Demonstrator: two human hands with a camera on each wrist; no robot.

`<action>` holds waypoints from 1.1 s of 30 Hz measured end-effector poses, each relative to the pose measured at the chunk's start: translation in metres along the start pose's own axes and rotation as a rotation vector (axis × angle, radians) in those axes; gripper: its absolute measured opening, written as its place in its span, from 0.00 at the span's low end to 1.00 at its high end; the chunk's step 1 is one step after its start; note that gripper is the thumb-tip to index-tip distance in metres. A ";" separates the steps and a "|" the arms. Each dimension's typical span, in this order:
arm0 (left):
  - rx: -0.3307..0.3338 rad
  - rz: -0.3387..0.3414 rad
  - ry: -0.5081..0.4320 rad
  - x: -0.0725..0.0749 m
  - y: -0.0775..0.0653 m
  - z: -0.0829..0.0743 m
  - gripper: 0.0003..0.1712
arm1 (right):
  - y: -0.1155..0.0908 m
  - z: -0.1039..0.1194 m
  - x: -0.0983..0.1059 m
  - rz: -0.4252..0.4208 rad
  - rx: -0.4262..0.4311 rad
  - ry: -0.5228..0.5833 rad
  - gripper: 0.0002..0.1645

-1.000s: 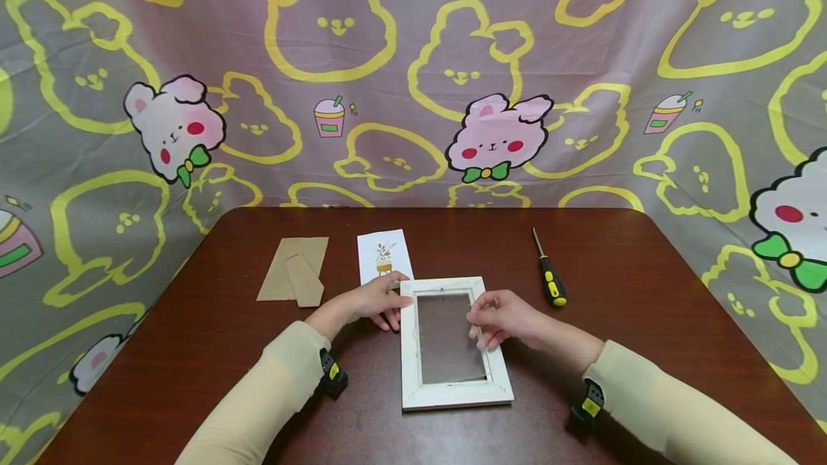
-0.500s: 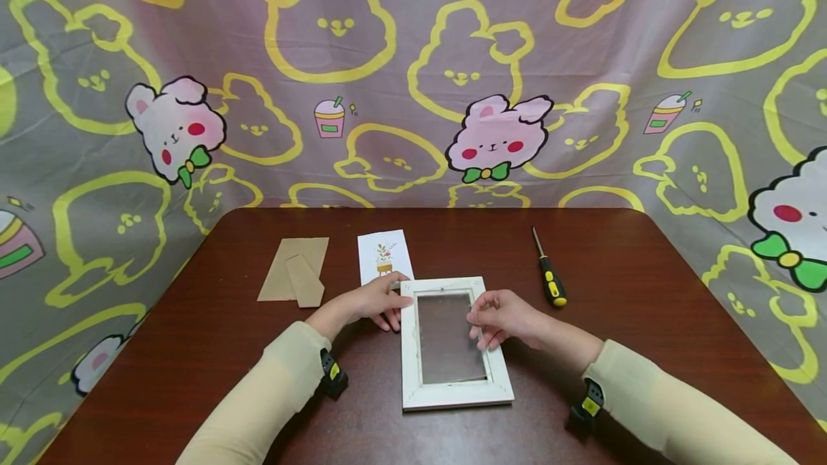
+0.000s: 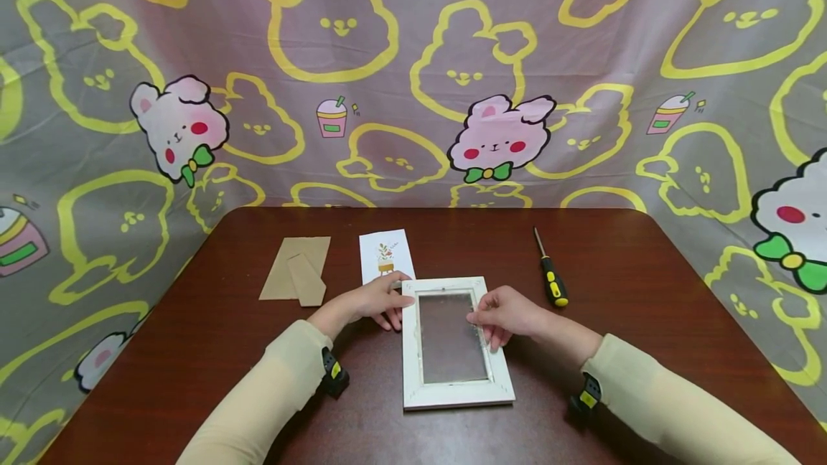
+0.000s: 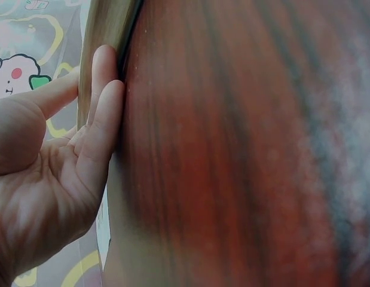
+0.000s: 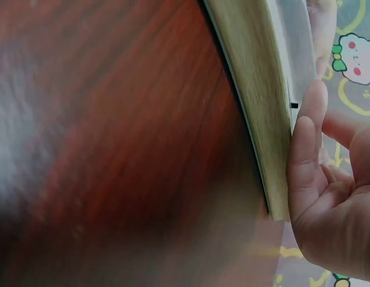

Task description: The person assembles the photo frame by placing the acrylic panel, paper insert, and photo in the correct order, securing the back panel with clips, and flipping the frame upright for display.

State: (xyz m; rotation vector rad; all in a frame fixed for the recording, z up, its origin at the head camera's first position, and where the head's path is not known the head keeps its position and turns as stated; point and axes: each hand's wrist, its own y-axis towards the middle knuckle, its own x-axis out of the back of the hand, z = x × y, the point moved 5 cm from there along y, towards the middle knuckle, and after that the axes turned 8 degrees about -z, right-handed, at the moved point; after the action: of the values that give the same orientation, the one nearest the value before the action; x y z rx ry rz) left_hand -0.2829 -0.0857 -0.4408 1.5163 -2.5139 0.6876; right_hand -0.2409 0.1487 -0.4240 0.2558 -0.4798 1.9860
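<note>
A white picture frame (image 3: 452, 395) lies back side up on the table, its wooden side edge (image 5: 250, 89) showing in the right wrist view. My left hand (image 3: 381, 301) grips its left rail near the far corner, thumb on top and fingers (image 4: 104, 113) along the side edge. A clear sheet (image 3: 449, 350) fills the opening of the frame. My right hand (image 3: 507, 316) pinches the right edge of this sheet between thumb and forefinger. The other right fingers rest over the frame's right rail.
Behind my left hand lies a white card (image 3: 394, 246) with a potted plant picture. A brown backing board (image 3: 278, 271) with a stand leg lies at the left. The screwdriver (image 3: 550, 282) with a black and yellow handle lies at the right on the dark table (image 3: 646, 293).
The right edge of the clear sheet has come down into the frame's opening, and my right fingers have lowered slightly with it. My left hand holds the frame in the same spot.
</note>
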 end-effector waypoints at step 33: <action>0.010 -0.004 0.000 -0.001 0.000 0.000 0.25 | 0.014 0.025 0.000 -0.043 0.011 -0.712 0.28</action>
State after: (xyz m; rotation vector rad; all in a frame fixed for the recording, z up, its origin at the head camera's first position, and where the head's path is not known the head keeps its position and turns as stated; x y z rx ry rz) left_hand -0.2826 -0.0841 -0.4410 1.5237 -2.5105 0.7014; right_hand -0.2540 0.1320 -0.4047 0.9851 -0.8983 1.8159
